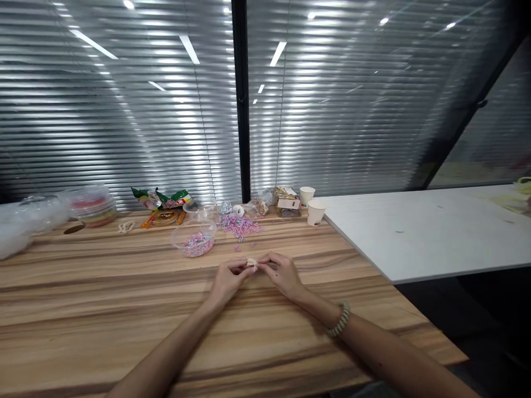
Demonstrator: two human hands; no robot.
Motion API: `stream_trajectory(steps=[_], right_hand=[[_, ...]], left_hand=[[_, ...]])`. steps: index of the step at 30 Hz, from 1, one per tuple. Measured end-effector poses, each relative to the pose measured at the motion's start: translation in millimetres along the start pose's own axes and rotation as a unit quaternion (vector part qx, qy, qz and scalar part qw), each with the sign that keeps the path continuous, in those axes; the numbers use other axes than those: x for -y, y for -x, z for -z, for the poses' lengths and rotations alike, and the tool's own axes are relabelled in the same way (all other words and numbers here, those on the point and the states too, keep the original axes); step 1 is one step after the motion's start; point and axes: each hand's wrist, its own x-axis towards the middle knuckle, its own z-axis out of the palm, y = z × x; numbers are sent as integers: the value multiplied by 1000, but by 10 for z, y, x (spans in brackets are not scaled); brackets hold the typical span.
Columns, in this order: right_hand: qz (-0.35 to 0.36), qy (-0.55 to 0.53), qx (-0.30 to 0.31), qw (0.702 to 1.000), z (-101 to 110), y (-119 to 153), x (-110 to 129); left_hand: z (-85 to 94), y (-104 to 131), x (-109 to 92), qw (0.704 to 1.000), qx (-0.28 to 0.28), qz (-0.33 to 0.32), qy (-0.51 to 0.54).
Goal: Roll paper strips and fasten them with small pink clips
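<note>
Over the middle of the wooden table (166,309), my left hand (227,281) and my right hand (284,275) meet at the fingertips. Between them is a small cream-coloured piece (251,262), pinched by both hands. What exactly it is cannot be made out. A round clear bowl (177,239) with pink and bluish bits stands beyond my left hand. Beyond the hands, a loose pile of pink and purple pieces (240,224) lies on the wood. A beaded bracelet (340,320) circles my right wrist.
Two paper cups (316,213) and a small box (287,202) stand at the back. Snack packets (170,200), a cream loop (126,226), stacked plastic containers (93,205) and clear plastic bags (29,218) lie at back left. A white table (423,232) adjoins at right.
</note>
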Motion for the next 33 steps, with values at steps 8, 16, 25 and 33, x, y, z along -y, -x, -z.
stream_trajectory(steps=[8,16,25,33], right_hand=[[-95,-15,-71,993,36,-33,43],[-33,-34,-43,998,7,-8,3],[4,2,-52,999,-41,29,-26],[120,97,30,988,-51,59,-69]], left_hand=[[-80,78,-125,990,-8,-106,-89],[-99,244,-303,965,4,-239,-109],[-118,84,-140,971,63,84,214],[-43,59,-120,900,46,204,381]])
